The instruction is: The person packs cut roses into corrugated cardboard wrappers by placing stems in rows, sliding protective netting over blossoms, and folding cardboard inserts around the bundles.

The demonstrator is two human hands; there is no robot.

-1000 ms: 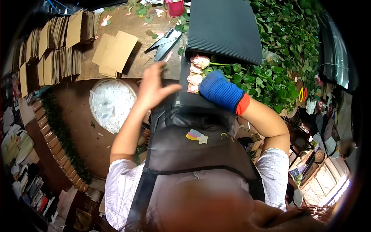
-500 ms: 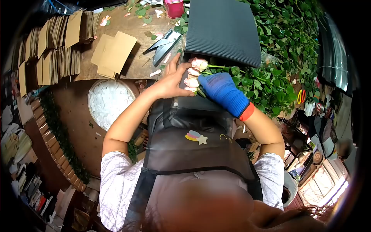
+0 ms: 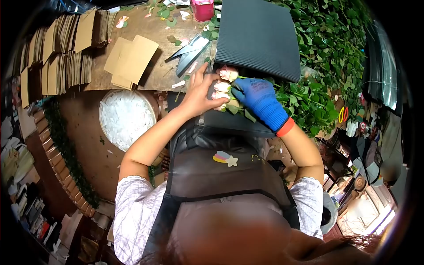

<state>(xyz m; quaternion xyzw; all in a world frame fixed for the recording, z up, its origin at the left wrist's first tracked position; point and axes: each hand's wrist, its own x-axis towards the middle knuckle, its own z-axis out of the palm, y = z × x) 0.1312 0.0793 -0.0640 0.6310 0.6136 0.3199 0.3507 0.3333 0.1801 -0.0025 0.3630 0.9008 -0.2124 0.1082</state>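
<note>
Several pale pink roses lie in a short column on the dark work surface, heads to the left and stems to the right. My bare left hand rests against the left side of the heads, fingers spread, thumb at the lowest rose. My right hand, in a blue knitted glove with an orange cuff, is at the stems just right of the heads. Its fingers are bent together, and what they hold is hidden. A black ribbed sheet covers the area above the roses.
Cut leafy stems are heaped at the right. Shears and cardboard pieces lie on the wooden table. Cardboard stacks stand at the left, above a round bin of white scraps. Yellow-and-red scissors are at the right.
My left hand has come in from the left to the rose heads. My right hand has shifted slightly right, off the heads and onto the stems.
</note>
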